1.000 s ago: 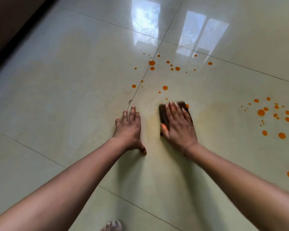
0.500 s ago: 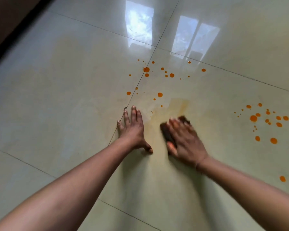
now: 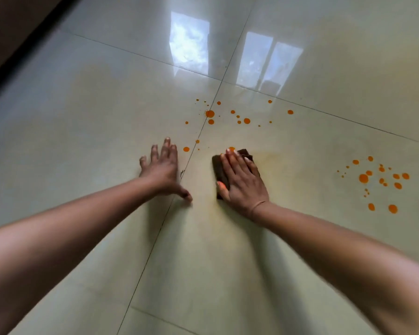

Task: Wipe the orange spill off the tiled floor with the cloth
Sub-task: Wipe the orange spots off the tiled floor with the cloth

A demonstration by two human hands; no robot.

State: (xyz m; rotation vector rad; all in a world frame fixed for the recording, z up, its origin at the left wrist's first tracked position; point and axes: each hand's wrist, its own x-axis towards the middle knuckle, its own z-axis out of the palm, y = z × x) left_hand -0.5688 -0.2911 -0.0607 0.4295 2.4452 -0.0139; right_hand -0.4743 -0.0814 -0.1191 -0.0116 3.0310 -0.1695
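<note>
My right hand lies flat on a dark brown folded cloth, pressing it onto the glossy pale tiled floor. The cloth's far edge touches one orange drop. My left hand rests flat on the tile to the left, fingers spread, holding nothing. A cluster of orange drops lies beyond both hands around the grout crossing. A second cluster of orange drops lies far to the right. A faint yellowish smear shows just right of the cloth.
A dark wall base runs along the top left corner. Grout lines cross the floor, one passing between my hands. Window reflections shine on the far tiles.
My right hand slid the cloth back toward me and then forward again to the single drop. The left hand stayed planted on the tile. The view shifted slightly.
</note>
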